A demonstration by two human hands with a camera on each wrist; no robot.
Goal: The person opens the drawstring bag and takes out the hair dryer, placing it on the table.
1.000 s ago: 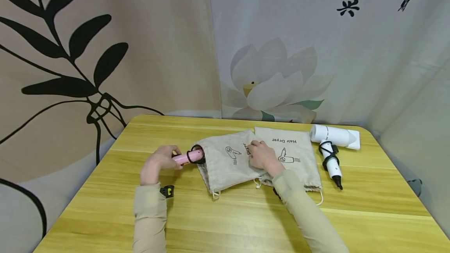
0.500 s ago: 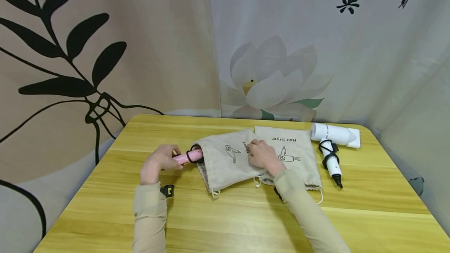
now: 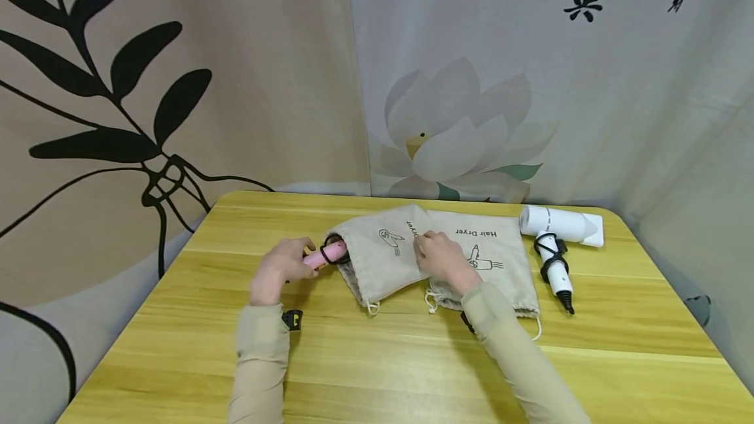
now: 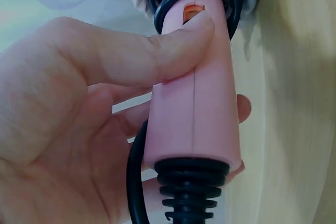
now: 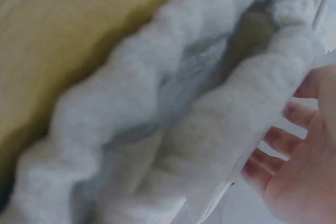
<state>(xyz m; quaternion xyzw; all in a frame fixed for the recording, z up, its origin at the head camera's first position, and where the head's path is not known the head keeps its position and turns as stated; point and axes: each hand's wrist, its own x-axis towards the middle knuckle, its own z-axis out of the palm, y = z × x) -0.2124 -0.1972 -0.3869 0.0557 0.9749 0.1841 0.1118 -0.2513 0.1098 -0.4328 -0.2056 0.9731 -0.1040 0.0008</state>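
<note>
My left hand (image 3: 285, 262) grips the pink handle of a hair dryer (image 3: 328, 254), whose head is hidden inside a beige drawstring bag (image 3: 383, 260). In the left wrist view the thumb lies near an orange switch on the handle, and a black cord (image 4: 137, 177) loops round it. With bent fingers my right hand (image 3: 444, 257) holds the printed far end of that bag. Under and beside it lies a second drawstring bag (image 3: 506, 241), lettered "Hair Dryer". The gathered, gaping mouth of a bag (image 5: 210, 114) fills much of the right wrist view, beside my fingers.
At the table's right back lies a white hair dryer (image 3: 556, 226), its cord wrapped round the handle. White drawstrings (image 3: 432, 303) hang from the bags onto the wooden table (image 3: 377, 371). A printed curtain (image 3: 294, 84) stands behind the table's back edge.
My left hand has moved right and slightly away from me with the pink hair dryer. The open end of the bag has swung the same way. My right hand has hardly moved.
</note>
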